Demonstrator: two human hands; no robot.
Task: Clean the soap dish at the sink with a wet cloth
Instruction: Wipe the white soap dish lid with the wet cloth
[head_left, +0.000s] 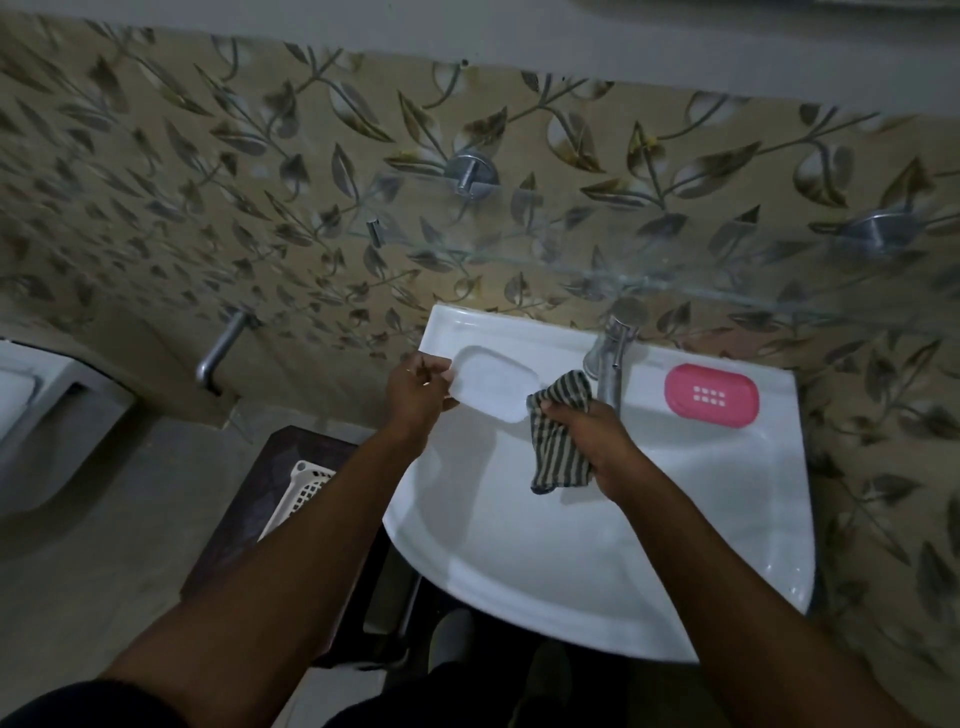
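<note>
Over the back left of the white sink (597, 561), my left hand (418, 392) grips the left end of a white soap dish (493, 384) and holds it up. My right hand (587, 436) grips a striped dark-and-light cloth (558, 441) just right of the dish. The cloth's top bunch touches the dish's right end and the rest hangs down over the basin. A pink soap dish part (711, 395) with a grid of drain holes lies on the sink's back right ledge.
A steel tap (613, 358) stands at the back middle of the sink, right behind the cloth. A glass shelf (675, 280) on metal brackets runs above. Left of the sink are a wall spout (221, 348), a dark stool with a white basket (301, 488), and a toilet (47, 410).
</note>
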